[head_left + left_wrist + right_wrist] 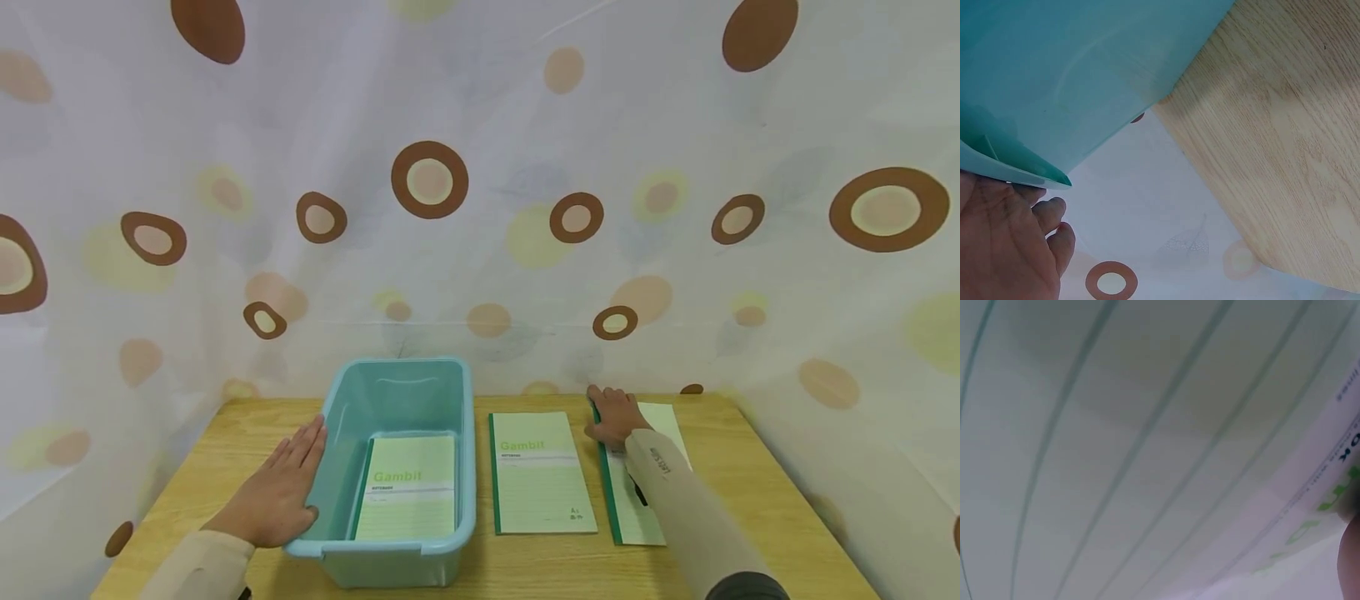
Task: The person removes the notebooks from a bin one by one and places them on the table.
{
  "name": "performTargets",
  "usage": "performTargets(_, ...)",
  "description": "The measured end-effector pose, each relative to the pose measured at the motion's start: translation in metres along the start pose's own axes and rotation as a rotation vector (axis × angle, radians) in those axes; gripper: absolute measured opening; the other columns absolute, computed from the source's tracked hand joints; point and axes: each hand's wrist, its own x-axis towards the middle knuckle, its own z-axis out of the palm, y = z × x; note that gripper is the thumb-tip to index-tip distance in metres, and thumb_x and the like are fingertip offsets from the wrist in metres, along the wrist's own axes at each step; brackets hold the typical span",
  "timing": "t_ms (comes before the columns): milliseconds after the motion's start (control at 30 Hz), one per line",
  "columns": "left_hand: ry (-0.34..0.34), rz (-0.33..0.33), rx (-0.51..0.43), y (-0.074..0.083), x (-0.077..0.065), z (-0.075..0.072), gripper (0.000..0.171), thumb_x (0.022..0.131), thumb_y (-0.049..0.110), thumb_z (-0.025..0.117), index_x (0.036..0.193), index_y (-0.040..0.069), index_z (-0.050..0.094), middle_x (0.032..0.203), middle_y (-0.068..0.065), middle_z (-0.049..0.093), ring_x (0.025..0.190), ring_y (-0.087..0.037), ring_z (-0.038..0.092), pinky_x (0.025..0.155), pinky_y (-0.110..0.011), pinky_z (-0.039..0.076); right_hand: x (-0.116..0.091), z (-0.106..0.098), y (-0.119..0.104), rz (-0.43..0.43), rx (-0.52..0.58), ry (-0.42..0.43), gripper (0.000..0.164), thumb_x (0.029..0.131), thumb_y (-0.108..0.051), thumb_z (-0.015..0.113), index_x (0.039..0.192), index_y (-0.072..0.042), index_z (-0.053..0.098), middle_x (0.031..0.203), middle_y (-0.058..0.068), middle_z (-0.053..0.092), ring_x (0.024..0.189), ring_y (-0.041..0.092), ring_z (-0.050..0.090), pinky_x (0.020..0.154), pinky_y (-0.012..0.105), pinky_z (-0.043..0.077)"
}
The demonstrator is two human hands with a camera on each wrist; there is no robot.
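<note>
on the head view, my left fingers (306, 446) lay straight against the blue tub (386, 567) holding one notebook (412, 500); my right fingers (611, 399) touched the rightmost notebook (626, 504) on the desk (551, 567). left wrist: my fingers met the tub's rim. right wrist: lined cover close up; i couldn't tell whether i gripped it.

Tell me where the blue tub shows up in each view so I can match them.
Head: the blue tub sits left of centre, the left hand against its rim.
Left wrist: it takes up the upper left.
Right wrist: not in it; a notebook fills most.
Shared landmark: the wooden table, in head and left wrist.
</note>
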Motion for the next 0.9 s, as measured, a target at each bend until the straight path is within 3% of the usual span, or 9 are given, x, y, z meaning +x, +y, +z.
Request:
performTargets(400, 0.004, -0.002, 0.008, -0.001, 0.0, -0.001, 0.083, 0.075, 0.012, 0.059, 0.145, -0.016, 0.024, 0.154, -0.03, 0.017, 0.14, -0.047, 0.02, 0.111, -0.06, 0.021, 0.006, 0.014, 0.011, 0.018, 0.03, -0.032, 0.03, 0.083, -0.022, 0.066, 0.097, -0.01, 0.044, 0.081, 0.005, 0.041, 0.074, 0.026, 0.036, 0.073, 0.047, 0.032)
performTargets(633, 0.015, 0.0, 0.009, 0.0, -0.001, -0.002, 0.083, 0.074, 0.012, 0.059, 0.144, -0.016, 0.024, 0.154, -0.03, 0.019, 0.14, -0.047, 0.021, 0.111, -0.06, 0.021, 0.005, 0.006, 0.004, 0.034, 0.121, -0.103, 0.027, 0.083, -0.012, 0.059, 0.107, -0.006, 0.048, 0.096, 0.012, 0.048, 0.089, 0.035, 0.044, 0.09, 0.062, 0.032)
performTargets(900, 0.013, 0.005, -0.001, -0.002, 0.0, -0.001, 0.082, 0.075, 0.011, 0.058, 0.144, -0.016, 0.024, 0.154, -0.03, 0.018, 0.14, -0.047, 0.02, 0.111, -0.06, 0.021, 0.009, 0.012, 0.004, 0.05, 0.125, -0.161, 0.036, 0.087, -0.012, 0.06, 0.119, -0.001, 0.051, 0.108, 0.02, 0.052, 0.1, 0.042, 0.05, 0.091, 0.064, 0.036)
